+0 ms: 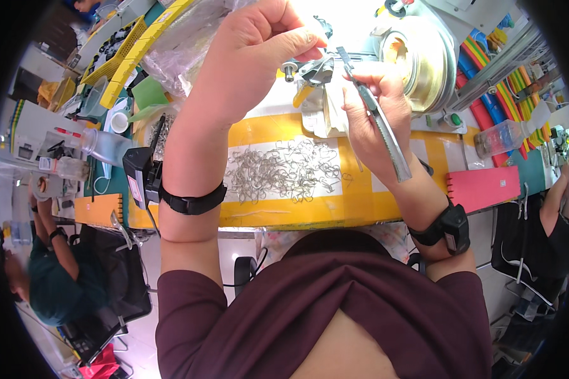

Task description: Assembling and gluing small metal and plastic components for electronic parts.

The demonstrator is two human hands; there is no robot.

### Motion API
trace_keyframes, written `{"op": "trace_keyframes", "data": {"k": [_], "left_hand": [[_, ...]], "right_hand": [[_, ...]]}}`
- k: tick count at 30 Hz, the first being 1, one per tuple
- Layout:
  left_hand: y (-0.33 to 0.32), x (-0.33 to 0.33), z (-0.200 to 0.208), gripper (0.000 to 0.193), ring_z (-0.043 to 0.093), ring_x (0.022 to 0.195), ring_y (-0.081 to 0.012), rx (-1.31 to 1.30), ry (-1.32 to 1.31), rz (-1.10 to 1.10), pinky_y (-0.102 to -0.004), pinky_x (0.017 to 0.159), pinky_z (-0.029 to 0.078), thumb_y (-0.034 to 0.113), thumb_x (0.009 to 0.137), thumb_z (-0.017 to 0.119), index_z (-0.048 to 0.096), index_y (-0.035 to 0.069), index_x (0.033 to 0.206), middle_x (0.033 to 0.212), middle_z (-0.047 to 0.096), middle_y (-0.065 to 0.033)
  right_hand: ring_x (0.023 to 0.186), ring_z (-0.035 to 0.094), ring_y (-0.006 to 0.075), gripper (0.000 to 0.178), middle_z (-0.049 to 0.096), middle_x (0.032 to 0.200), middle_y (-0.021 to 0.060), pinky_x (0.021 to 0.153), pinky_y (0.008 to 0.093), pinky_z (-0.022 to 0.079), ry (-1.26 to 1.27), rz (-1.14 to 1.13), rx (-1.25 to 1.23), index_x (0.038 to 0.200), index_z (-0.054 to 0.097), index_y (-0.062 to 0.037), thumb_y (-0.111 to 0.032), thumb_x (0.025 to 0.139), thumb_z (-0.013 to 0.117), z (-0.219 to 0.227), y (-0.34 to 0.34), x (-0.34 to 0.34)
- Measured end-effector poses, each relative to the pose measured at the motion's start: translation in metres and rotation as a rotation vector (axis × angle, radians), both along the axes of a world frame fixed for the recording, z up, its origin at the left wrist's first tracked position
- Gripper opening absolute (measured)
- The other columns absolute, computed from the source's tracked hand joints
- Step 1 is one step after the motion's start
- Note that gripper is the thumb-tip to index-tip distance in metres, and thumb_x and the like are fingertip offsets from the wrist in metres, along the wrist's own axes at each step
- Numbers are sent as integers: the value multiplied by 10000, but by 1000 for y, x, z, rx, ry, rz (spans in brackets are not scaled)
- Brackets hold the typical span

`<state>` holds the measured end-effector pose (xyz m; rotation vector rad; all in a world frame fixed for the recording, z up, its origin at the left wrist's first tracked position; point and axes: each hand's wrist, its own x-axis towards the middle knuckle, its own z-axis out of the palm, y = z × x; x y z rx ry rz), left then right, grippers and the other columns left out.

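Under the bright light, my left hand (259, 47) is raised beside a small metal machine (320, 72), with thumb and fingers pinched together. Whatever lies between those fingertips is too small to make out. My right hand (385, 117) grips a grey box cutter (374, 106), its tip pointing up toward the machine and its long body slanting back over my wrist. Below both hands, a loose pile of small bent wire pieces (287, 170) is spread over the white and yellow taped worktop (354, 211).
A large pale spool (433, 63) stands right of the machine. Clear plastic wrapping (183, 47) lies at the far left, beside a yellow bar (142, 50). A pink notebook (483, 188) and a plastic bottle (496, 140) lie on the right. Other people sit at both sides.
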<state>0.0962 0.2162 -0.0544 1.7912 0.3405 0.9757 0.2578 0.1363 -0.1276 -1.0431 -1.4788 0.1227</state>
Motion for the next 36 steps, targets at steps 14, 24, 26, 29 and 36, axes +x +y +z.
{"op": "trace_keyframes", "data": {"k": [14, 24, 26, 29, 36], "left_hand": [[-26, 3, 16, 83, 535, 750, -97, 127, 25, 41, -223, 720, 427, 40, 849, 504, 508, 27, 766, 818, 583, -58], [21, -60, -3, 145, 530, 696, -132, 163, 750, 649, -231, 679, 401, 131, 810, 554, 535, -4, 759, 766, 588, -61], [43, -70, -30, 133, 564, 738, -217, 961, 738, 793, -291, 721, 422, 127, 785, 562, 561, -5, 803, 761, 587, -113], [47, -48, -25, 138, 555, 773, -295, 374, 894, 811, -342, 763, 418, 130, 753, 594, 603, -3, 791, 779, 576, -189], [38, -43, -51, 349, 458, 978, -344, 780, 703, 930, -405, 841, 387, 179, 636, 711, 580, 32, 924, 1094, 482, -213]], "right_hand": [[601, 568, 308, 195, 529, 652, 158, 543, 333, 455, -239, -37, 74, 922, 507, -1, 21, 737, 566, 16, 2, 6], [549, 479, 64, 123, 564, 827, 97, 542, 200, 432, 554, 312, -457, 929, 450, -16, -54, 820, 493, -9, -102, 51], [509, 461, 59, 135, 570, 803, 103, 510, 198, 428, 654, 353, -625, 936, 446, -19, -86, 827, 489, -15, -108, 74], [444, 436, 64, 162, 587, 784, 120, 453, 201, 417, 783, 340, -880, 950, 438, -19, -127, 838, 482, -25, -103, 83], [435, 448, 92, 262, 607, 908, 161, 401, 218, 389, 1186, 341, -1165, 1051, 440, -2, -175, 860, 489, -10, -112, 75]]}}
